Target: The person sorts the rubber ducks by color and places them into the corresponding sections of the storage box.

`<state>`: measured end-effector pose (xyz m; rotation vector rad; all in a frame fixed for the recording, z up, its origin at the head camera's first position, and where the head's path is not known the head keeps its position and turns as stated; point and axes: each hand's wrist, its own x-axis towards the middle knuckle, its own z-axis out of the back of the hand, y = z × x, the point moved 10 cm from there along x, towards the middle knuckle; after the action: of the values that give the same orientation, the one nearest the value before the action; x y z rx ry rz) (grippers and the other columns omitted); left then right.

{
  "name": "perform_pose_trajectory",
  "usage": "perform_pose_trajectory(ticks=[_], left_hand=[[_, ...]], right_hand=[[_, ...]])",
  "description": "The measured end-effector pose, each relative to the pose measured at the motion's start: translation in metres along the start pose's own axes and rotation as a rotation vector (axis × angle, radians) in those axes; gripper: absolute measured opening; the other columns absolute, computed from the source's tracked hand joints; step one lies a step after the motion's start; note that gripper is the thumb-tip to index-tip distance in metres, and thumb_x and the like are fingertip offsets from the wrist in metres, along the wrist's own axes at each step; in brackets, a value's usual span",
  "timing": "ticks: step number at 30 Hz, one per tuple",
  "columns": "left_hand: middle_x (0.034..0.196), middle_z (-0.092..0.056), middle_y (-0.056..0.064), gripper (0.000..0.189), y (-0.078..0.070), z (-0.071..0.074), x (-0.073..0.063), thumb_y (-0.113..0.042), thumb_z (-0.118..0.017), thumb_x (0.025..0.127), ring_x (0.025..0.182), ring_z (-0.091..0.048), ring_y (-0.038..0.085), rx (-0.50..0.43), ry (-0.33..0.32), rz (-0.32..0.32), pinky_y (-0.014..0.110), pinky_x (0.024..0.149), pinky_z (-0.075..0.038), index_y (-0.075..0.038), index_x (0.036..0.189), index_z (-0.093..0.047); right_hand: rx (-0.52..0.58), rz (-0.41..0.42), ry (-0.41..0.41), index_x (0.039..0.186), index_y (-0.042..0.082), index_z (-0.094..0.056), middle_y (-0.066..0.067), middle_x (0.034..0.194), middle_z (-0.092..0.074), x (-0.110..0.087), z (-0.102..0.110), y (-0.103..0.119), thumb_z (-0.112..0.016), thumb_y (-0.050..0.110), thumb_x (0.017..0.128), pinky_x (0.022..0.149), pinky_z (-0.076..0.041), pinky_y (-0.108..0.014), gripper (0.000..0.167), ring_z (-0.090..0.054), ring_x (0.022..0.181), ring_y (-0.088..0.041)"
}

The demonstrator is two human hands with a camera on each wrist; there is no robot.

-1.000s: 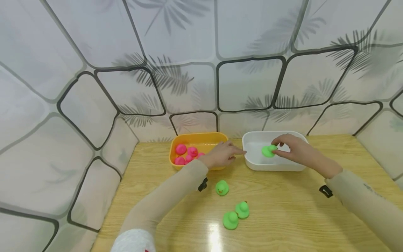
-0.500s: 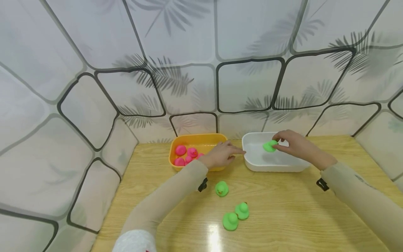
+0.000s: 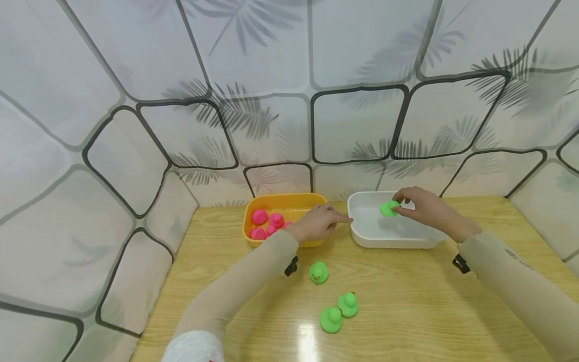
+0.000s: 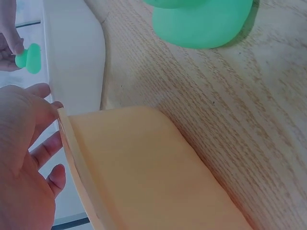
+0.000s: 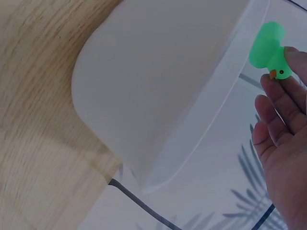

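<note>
My right hand [image 3: 424,208] pinches a green rubber duck [image 3: 389,208] by its head over the white tub [image 3: 392,243]. In the right wrist view the duck [image 5: 269,45] shows its orange beak and a dark eye, held between thumb and fingertips above the tub's rim [image 5: 211,115]. My left hand [image 3: 316,222] lies across the right end of the yellow-orange tub [image 3: 289,201], index finger stretched out to the white tub's near left rim. Its fingers are loosely spread at the orange tub's edge [image 4: 72,139] in the left wrist view, holding nothing.
Several pink ducks [image 3: 260,217] lie in the orange tub, partly hidden by my left hand. On the wooden table [image 3: 407,301] stand three green ducks, one [image 3: 318,272] facing me and a touching pair [image 3: 331,320] nearer. A patterned wall [image 3: 357,125] rises behind the tubs.
My right hand has lifted the green duck slightly and drawn it a little to the back and right over the white tub. My left hand stays in place.
</note>
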<state>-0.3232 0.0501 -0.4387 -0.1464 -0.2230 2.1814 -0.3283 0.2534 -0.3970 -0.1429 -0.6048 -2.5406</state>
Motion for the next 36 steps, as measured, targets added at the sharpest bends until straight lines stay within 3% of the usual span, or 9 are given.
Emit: perform_pose_trajectory(ticks=[5,15,29,36], left_hand=[[0.139,-0.067,-0.009,0.050,0.001,-0.004,0.001,-0.002,-0.054,0.104,0.111,-0.053,0.020,-0.002,0.007,0.005,0.027,0.078,-0.037,-0.028,0.146,-0.063],[0.140,-0.066,-0.009,0.051,0.000,-0.007,-0.001,-0.001,-0.053,0.104,0.110,-0.053,0.020,-0.009,0.018,0.001,0.027,0.081,-0.039,-0.027,0.147,-0.062],[0.138,-0.068,-0.005,0.049,-0.003,0.000,-0.001,0.004,-0.054,0.101,0.099,-0.054,0.022,-0.029,-0.022,-0.061,0.026,0.078,-0.041,-0.020,0.143,-0.066],[0.138,-0.068,-0.005,0.050,-0.005,0.001,0.001,0.004,-0.054,0.101,0.097,-0.054,0.022,-0.031,-0.026,-0.071,0.027,0.080,-0.041,-0.020,0.143,-0.065]], right_hand=[[-0.004,-0.011,0.007,0.116,0.004,-0.071,-0.010,0.109,-0.072,-0.003,-0.010,-0.006,-0.074,0.017,0.098,0.083,-0.054,-0.049,0.022,-0.064,0.095,-0.027],[-0.037,0.131,-0.081,0.106,0.005,-0.075,-0.004,0.100,-0.074,-0.016,-0.011,0.007,-0.078,0.007,0.092,0.077,-0.056,-0.044,0.014,-0.067,0.088,-0.023],[-0.008,0.289,-0.136,0.104,0.008,-0.075,0.001,0.100,-0.073,-0.038,-0.009,0.057,-0.084,-0.001,0.082,0.076,-0.057,-0.036,0.026,-0.066,0.089,-0.020],[0.047,0.351,-0.122,0.104,0.010,-0.074,0.004,0.100,-0.071,-0.045,-0.024,0.079,-0.086,-0.003,0.078,0.076,-0.055,-0.031,0.031,-0.065,0.087,-0.018]])
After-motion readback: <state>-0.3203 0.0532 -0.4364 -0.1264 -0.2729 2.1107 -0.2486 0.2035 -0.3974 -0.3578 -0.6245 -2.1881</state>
